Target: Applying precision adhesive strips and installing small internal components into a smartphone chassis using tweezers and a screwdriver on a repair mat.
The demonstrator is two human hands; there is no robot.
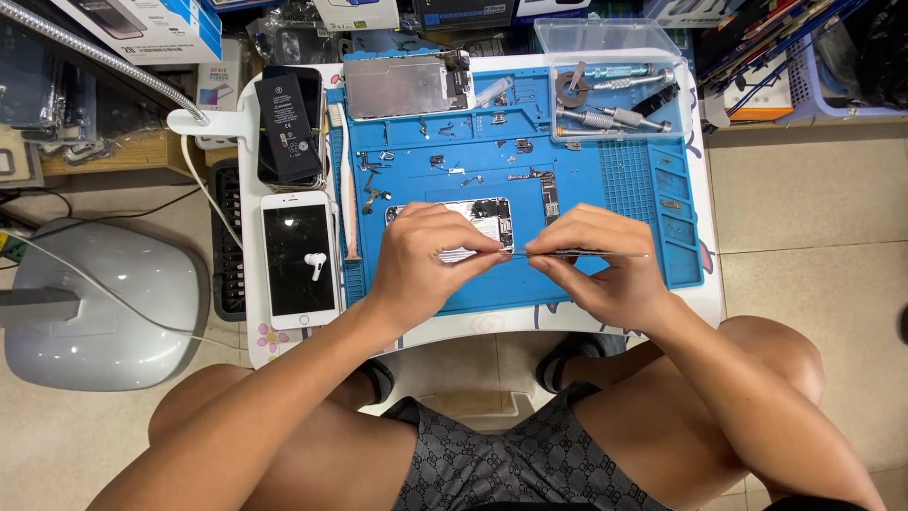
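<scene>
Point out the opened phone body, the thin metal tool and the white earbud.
opened phone body (490, 220), head view, on its exposed inner parts.
thin metal tool (615, 255), head view, on its bare shaft beyond the right hand.
white earbud (315, 261), head view, on its stem.

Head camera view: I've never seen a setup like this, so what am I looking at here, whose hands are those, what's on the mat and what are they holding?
This single picture comes from a camera worn on a person's head, looking straight down at their lap and a small white table. There is no machine: both hands are the person's own. The left hand rests on an opened phone lying on a blue work mat. The right hand pinches a thin metal tool, its tip pointing toward the left hand's fingers. Small screws and loose parts are scattered over the mat. Above them lies a metal phone plate, and a clear tray holds screwdrivers. Left of the mat are a white phone with an earbud on it and a black battery.
</scene>
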